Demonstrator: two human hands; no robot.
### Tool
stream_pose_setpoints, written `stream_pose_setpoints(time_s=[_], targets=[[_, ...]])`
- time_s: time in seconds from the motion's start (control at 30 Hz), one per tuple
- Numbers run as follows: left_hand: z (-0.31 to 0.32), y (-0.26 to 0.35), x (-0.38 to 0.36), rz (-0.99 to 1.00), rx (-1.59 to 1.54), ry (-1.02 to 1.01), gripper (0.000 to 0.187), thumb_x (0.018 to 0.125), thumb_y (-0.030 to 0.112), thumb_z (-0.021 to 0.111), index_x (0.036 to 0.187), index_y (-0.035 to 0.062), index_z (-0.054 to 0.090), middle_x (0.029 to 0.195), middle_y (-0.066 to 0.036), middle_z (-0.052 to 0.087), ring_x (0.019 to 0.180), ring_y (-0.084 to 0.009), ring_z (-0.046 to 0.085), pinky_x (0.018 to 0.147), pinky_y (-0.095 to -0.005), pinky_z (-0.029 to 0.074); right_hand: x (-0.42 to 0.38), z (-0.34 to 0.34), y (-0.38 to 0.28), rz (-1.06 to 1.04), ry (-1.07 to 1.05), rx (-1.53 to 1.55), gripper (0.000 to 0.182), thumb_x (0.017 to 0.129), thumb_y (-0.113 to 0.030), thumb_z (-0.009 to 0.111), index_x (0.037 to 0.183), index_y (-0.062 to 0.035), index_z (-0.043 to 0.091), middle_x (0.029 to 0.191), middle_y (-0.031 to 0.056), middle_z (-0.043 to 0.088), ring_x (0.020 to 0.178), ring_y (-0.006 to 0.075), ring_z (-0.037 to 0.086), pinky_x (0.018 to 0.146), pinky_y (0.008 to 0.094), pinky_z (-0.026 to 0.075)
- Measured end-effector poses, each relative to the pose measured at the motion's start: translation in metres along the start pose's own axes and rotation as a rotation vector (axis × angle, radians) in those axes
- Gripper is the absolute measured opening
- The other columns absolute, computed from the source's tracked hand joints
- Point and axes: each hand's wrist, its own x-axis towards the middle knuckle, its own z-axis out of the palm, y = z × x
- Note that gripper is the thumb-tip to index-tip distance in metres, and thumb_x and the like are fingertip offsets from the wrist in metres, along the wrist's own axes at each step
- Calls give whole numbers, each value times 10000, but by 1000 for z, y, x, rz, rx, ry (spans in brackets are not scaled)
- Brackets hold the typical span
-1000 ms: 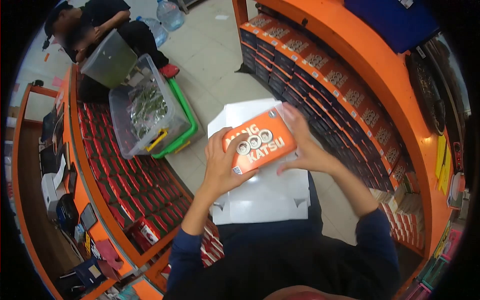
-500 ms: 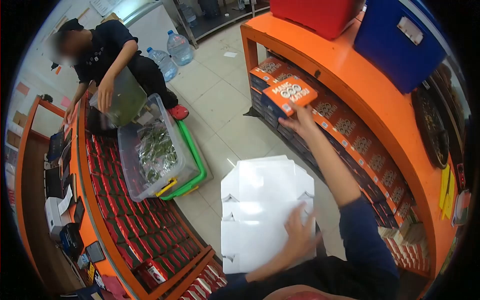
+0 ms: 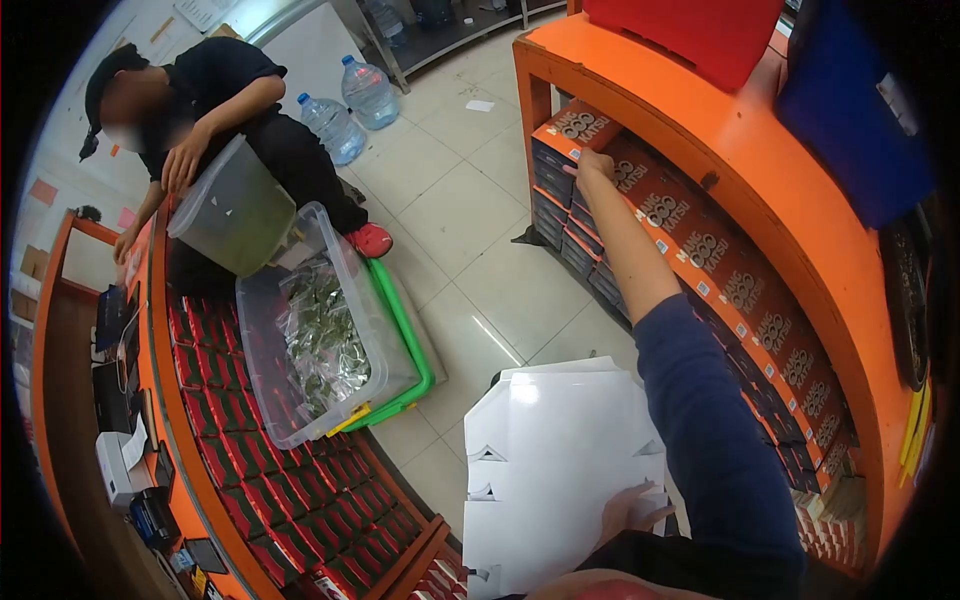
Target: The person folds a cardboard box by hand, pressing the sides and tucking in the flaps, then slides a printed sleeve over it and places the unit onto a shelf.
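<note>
Right hand (image 3: 596,168) at "MANG KATSU" box (image 3: 575,125) — fingers' grip unclear | left hand (image 3: 628,515) — fingers apart on white cardboard (image 3: 550,430)

- One viewpoint here, and it rides on the worker's own head, facing forward and pitched steeply down!
- Closest to the lens, the white sheets (image 3: 560,430) fill the lower middle, seen from almost straight above.
- Looming just as near on the right, the dark sleeve (image 3: 700,390); follow that arm out and the right hand (image 3: 596,166) sits farther off.
- Up the centre runs the tiled floor (image 3: 450,240), away to the water bottles (image 3: 369,93) at the distant top.
- And it's a wide, wide lens: the orange counter (image 3: 650,85) bows around the right, black rounding off the corners!
</note>
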Motion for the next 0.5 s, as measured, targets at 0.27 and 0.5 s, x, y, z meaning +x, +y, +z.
stream_pose_setpoints(time_s=[0.27,0.5], targets=[[-3,2,-4,-61,28,40,542,700,259,820,1169,138,577,1220,-147,505,1163,-340,473,928,-448,377,-31,-31,-7,-84,-99,-115,415,936,-236,574,1219,64,532,1142,207,588,775,327,684,654,430,604],[-4,1,-11,-95,-4,92,532,700,245,825,1151,112,576,1134,-161,539,1099,-350,513,912,-427,403,-227,-225,2,-21,-1147,-384,235,977,-224,533,1083,-47,646,698,3,535,663,114,581,628,299,540]])
